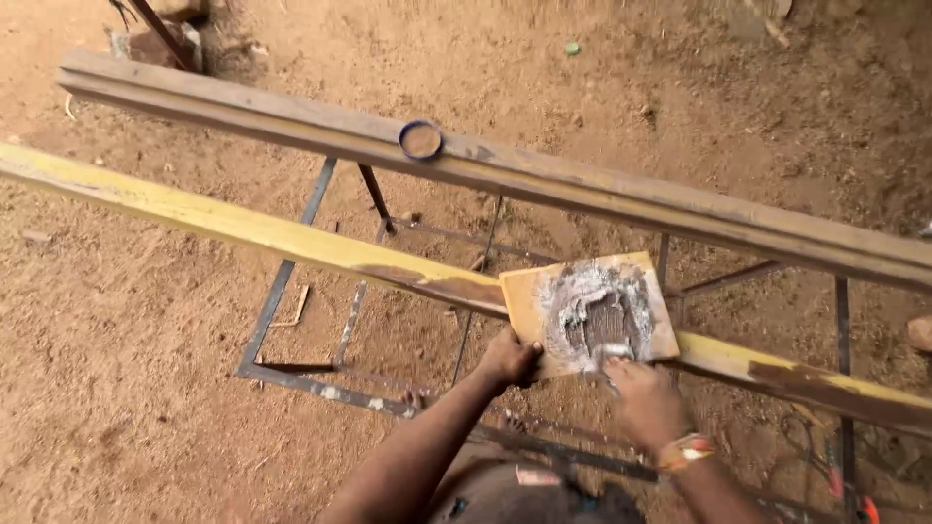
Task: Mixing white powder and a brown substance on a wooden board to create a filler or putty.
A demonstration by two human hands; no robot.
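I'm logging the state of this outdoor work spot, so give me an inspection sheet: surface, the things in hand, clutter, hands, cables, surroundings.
Surface: yellow-painted beam with bare brown patches, laid across a metal frame stand; a second brown beam behind it.
Job's things: small board smeared with grey-white filler paste, resting on the yellow beam; a scraper blade at its near edge.
Clutter: round blue-rimmed lid on the brown beam.
Hands: left hand grips the board's near corner; right hand holds the scraper, a wristband on that wrist.
Cables: nothing seen.
Surroundings: reddish dirt ground with small stones and scraps.
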